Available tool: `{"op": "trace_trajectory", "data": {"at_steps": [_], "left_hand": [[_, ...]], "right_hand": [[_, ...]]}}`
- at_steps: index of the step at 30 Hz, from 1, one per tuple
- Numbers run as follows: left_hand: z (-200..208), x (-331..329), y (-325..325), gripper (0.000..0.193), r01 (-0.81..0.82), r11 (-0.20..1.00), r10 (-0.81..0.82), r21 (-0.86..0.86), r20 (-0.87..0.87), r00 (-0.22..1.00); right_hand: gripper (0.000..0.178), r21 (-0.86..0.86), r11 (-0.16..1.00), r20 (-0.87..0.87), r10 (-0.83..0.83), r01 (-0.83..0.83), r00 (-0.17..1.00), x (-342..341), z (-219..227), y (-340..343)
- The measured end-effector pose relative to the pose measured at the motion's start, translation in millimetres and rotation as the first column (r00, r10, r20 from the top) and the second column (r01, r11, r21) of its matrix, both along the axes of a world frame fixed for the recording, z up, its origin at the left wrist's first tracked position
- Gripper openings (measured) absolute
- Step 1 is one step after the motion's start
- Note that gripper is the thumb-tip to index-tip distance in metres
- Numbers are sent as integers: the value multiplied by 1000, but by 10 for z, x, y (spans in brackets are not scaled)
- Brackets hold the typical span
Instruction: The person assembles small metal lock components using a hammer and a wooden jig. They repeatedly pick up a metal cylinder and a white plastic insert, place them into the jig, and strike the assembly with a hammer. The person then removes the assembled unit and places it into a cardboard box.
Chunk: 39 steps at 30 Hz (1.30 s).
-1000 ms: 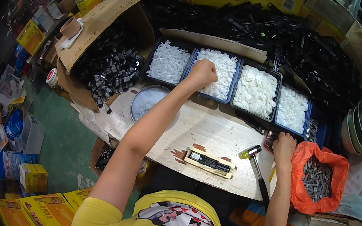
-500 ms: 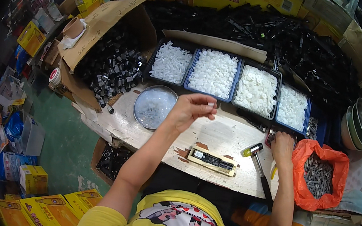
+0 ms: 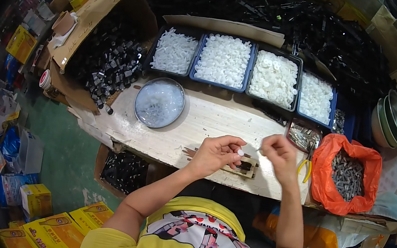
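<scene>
My left hand [image 3: 217, 156] pinches a small white round plastic piece [image 3: 240, 152] between thumb and fingertips. Facing it, my right hand [image 3: 280, 159] is closed with fingertips together on a thin, pin-like piece [image 3: 260, 149], too small to make out fully. The two hands are a short way apart. Below them on the bench lies a cream-coloured block-shaped holder [image 3: 241, 174] with a dark part in it, mostly covered by my left hand. The hammer seen earlier is hidden behind my right hand and forearm.
Trays of white plastic parts [image 3: 223, 61] line the back of the worktable [image 3: 188, 122]. A round dish [image 3: 159, 103] stands left, a tray of metal pins [image 3: 303, 136] right, near yellow-handled pliers [image 3: 304, 171]. An orange bag [image 3: 319, 176] holds grey screw-like pieces. Black parts fill a carton [image 3: 111, 65].
My right hand has left the metal pin tray and come in toward the middle. My left hand has moved down and right, above the holder, still with the white piece. The view has shifted slightly.
</scene>
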<state>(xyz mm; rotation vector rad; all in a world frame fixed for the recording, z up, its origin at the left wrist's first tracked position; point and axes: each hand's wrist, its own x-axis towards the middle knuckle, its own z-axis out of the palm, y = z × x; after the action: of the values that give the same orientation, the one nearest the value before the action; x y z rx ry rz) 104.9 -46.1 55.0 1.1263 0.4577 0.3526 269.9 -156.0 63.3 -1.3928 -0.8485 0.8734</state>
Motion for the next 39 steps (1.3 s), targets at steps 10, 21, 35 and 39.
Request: {"op": "trace_trajectory", "data": {"at_steps": [10,21,35,39], "left_hand": [[10,-120,-14,40,-3,1000,3,23,25,1000],[-95,-178,-38,28,-116,992,113,49,73,991],[-116,-328,114,24,-141,969,148,204,-18,989],[-225,-364,245,26,-63,884,155,464,-162,975]], "right_hand": [[6,-33,989,159,148,-144,976,-299,104,141],[9,92,984,630,59,-151,774,-391,109,212],[13,111,990,793,-32,-92,608,-593,-71,245],[13,-47,994,858,93,-102,505,-619,-230,191]]}}
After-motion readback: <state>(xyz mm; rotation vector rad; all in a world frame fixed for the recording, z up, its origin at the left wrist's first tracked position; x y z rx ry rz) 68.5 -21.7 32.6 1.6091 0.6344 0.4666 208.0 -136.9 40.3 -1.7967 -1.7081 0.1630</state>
